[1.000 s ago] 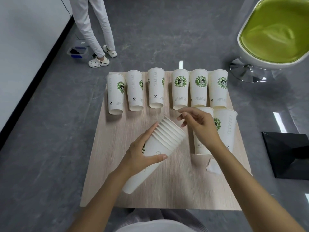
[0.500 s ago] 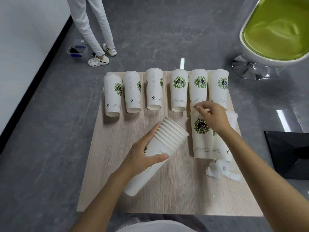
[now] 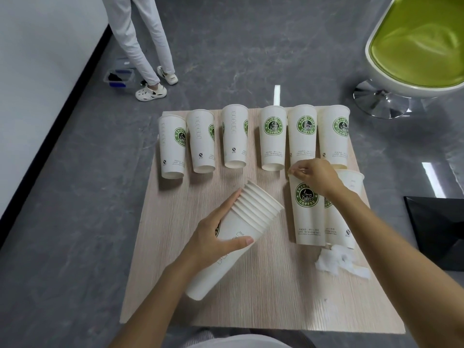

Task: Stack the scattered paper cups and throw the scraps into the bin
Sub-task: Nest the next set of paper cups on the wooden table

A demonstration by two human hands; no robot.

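My left hand grips a tilted stack of nested white paper cups, its open rims pointing up and right over the wooden table. My right hand pinches the rim of an upright cup with a green coffee logo. Another upright cup stands just behind it to the right, partly hidden by my forearm. Several single cups stand in a row along the table's far edge. Crumpled white paper scraps lie below the two near cups.
A black bin sits on the floor right of the table. A green swivel chair stands at the far right. A person's legs and a small plastic box are at the far left by the wall.
My right hand moved from the stack's mouth to the near right cup and took its rim. The camera shifted, uncovering the paper scraps. The left hand held the stack still.
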